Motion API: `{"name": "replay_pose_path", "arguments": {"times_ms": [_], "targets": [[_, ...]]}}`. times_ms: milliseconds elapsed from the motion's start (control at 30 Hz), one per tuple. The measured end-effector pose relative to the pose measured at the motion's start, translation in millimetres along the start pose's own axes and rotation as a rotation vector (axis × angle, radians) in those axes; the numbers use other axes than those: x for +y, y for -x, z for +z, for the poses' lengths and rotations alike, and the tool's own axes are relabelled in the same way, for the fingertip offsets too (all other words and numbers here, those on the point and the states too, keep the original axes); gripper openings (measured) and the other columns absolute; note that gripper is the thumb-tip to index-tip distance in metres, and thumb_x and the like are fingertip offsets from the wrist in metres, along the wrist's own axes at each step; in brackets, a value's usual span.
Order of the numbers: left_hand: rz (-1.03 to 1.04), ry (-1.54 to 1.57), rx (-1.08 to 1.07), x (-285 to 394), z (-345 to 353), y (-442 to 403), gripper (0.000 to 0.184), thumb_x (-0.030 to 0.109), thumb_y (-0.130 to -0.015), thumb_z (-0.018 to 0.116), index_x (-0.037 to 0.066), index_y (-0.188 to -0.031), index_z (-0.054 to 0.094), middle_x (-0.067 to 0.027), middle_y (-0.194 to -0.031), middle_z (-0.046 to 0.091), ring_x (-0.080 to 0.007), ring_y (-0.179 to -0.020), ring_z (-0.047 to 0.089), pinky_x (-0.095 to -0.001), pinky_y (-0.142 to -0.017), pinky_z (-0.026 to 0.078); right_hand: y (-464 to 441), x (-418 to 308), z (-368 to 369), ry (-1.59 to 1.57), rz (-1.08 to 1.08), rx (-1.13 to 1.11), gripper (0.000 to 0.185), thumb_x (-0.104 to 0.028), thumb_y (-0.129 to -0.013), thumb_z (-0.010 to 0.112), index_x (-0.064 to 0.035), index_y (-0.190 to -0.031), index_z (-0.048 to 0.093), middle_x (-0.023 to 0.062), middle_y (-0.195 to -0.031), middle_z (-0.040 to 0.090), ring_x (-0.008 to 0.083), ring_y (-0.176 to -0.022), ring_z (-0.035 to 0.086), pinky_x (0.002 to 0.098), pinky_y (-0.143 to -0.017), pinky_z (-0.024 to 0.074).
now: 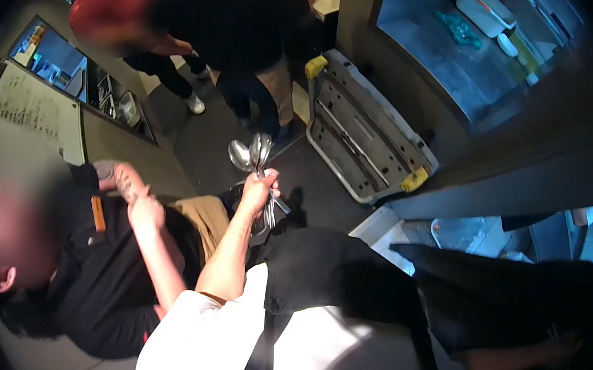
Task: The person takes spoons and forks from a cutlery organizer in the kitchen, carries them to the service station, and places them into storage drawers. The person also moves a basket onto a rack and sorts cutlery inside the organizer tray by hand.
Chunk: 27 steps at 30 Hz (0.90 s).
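Several metal spoons (259,150) are bunched in my left hand (262,187), which is closed round their handles. Their bowls point up and away from me, and the handle ends stick out below my fist. At the lower right, a dim forearm reaches outward below black fabric (500,294); its hand, seemingly my right hand (563,349), lies in deep shadow. Small bright slivers show beside it, but its fingers and anything in them cannot be made out.
Close on my left is a person in black (98,275) with forearms crossed. Two people (231,27) stand ahead. A grey frame with yellow corners (370,135) leans at the right wall. Beyond are a metal counter (442,64) with a white container (485,8) and green item (458,29).
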<state>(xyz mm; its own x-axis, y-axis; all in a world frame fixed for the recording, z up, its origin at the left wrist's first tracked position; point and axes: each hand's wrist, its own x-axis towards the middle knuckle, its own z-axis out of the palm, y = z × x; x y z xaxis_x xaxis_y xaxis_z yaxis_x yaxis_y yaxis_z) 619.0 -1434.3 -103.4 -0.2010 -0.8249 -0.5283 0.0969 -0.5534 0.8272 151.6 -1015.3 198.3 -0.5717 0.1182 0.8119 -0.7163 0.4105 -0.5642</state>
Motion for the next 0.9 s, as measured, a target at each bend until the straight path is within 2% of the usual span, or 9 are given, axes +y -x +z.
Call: {"name": "replay_pose_path", "arguments": {"times_ms": [167,233,300,433,500,567,633,700,900], "targets": [[-0.098,0.121,0.190,-31,-47,-118,0.010,0.016,-0.097,0.056,0.008,-0.091,0.054,-0.0006,-0.064,0.054,-0.0132,-0.050,0.054,-0.0274,-0.041,0.043,131,7,129,-0.357,0.309,-0.218,0.036,-0.022,-0.101,0.048,-0.0024,-0.131,0.055,0.0015,-0.071,0.051,0.0121,-0.064,0.052,0.0248,-0.063,0.0490],[-0.113,0.173,0.225,-32,-69,-153,0.009,0.017,-0.097,0.055,0.009,-0.094,0.053,-0.0005,-0.065,0.054,-0.0137,-0.050,0.054,-0.0287,-0.041,0.043,180,-2,213,-0.667,0.442,-0.428,0.033,-0.021,-0.104,0.046,-0.0002,-0.127,0.057,-0.0026,-0.068,0.044,0.0091,-0.060,0.043,0.0229,-0.057,0.0405],[-0.150,0.146,0.258,-28,-90,-172,0.008,0.016,-0.097,0.055,0.010,-0.094,0.053,-0.0004,-0.065,0.054,-0.0138,-0.050,0.054,-0.0295,-0.041,0.043,213,-46,274,-0.668,0.488,-0.767,0.032,-0.022,-0.103,0.048,0.0002,-0.124,0.059,-0.0025,-0.068,0.046,0.0073,-0.060,0.043,0.0230,-0.055,0.0351],[-0.166,0.206,0.341,-1,-120,-203,0.009,0.017,-0.096,0.056,0.010,-0.091,0.052,-0.0003,-0.065,0.054,-0.0137,-0.050,0.055,-0.0295,-0.041,0.043,266,-135,374,-0.512,0.441,-1.419,0.023,-0.019,-0.099,0.055,-0.0039,-0.110,0.069,-0.0015,-0.070,0.056,0.0074,-0.060,0.050,0.0229,-0.059,0.0406],[-0.150,0.241,0.378,6,-137,-221,0.011,0.018,-0.096,0.057,0.010,-0.090,0.052,-0.0005,-0.064,0.054,-0.0139,-0.050,0.055,-0.0297,-0.040,0.043,307,-171,427,-0.534,0.441,-1.703,0.022,-0.020,-0.098,0.058,-0.0019,-0.106,0.069,-0.0010,-0.069,0.054,0.0052,-0.058,0.046,0.0222,-0.051,0.0347],[-0.135,0.210,0.392,8,-158,-241,0.012,0.020,-0.097,0.058,0.010,-0.090,0.054,-0.0006,-0.064,0.054,-0.0139,-0.050,0.055,-0.0297,-0.040,0.043,344,-206,474,-0.476,0.324,-1.989,0.023,-0.022,-0.094,0.064,-0.0001,-0.097,0.069,0.0027,-0.070,0.057,0.0092,-0.059,0.052,0.0279,-0.049,0.0390],[-0.109,0.254,0.470,23,-167,-252,0.013,0.020,-0.097,0.057,0.009,-0.090,0.055,-0.0004,-0.063,0.053,-0.0134,-0.049,0.054,-0.0295,-0.040,0.043,378,-253,516,0.164,-0.175,-2.151,0.035,-0.031,-0.094,0.063,0.0033,-0.099,0.069,0.0193,-0.073,0.064,0.0267,-0.068,0.064,0.0408,-0.063,0.0483],[-0.126,0.264,0.531,41,-178,-260,0.015,0.020,-0.097,0.058,0.009,-0.088,0.054,0.0000,-0.062,0.053,-0.0129,-0.048,0.054,-0.0292,-0.040,0.043,420,-265,544,-0.231,-0.416,-2.133,0.043,-0.039,-0.094,0.063,0.0034,-0.100,0.067,0.0284,-0.080,0.063,0.0396,-0.078,0.067,0.0465,-0.068,0.0484],[-0.071,0.287,0.665,83,-215,-270,0.017,0.019,-0.095,0.061,0.010,-0.082,0.054,0.0008,-0.062,0.053,-0.0116,-0.047,0.052,-0.0296,-0.040,0.041,503,-386,601,-0.484,-0.597,-2.533,0.030,-0.030,-0.095,0.063,-0.0009,-0.100,0.068,0.0213,-0.087,0.069,0.0334,-0.085,0.068,0.0408,-0.077,0.0504]]}}
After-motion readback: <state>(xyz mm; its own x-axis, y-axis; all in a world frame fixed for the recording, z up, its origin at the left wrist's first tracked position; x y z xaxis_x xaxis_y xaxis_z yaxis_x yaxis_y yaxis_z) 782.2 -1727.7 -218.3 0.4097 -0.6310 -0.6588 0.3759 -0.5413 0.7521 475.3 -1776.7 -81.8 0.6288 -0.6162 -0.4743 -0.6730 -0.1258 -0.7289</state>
